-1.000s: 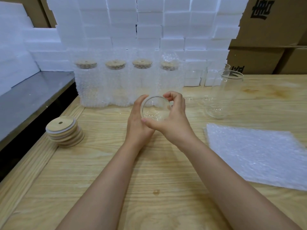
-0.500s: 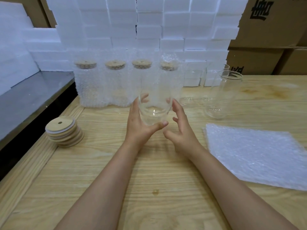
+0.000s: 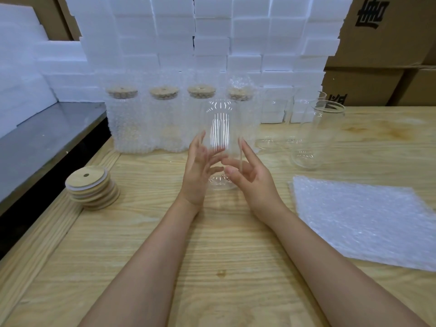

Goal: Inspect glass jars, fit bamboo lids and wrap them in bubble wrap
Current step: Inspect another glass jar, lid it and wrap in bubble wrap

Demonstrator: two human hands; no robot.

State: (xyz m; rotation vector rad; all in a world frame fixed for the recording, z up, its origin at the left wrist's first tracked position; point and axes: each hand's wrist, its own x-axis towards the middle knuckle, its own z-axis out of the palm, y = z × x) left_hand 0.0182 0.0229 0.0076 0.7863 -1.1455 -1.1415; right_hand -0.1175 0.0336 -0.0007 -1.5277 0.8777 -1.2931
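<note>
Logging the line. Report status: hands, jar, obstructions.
Left hand and right hand open, fingers spread against glass jar sides. Jar upright, motion-blurred, no lid yet. Bamboo lids left, bubble wrap sheet right, both apart from hands.

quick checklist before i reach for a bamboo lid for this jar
1. Glass jar upright between the hands: ok.
2. Firm hold: not ok; left hand and right hand only touch it with straight fingers.
3. Jar standing on the table: cannot tell.
4. Glass free of cracks: cannot tell, it is blurred.
5. Stack of bamboo lids on the table, left of the jar: ok.
6. Bubble wrap sheet lying flat to the right: ok.
</note>
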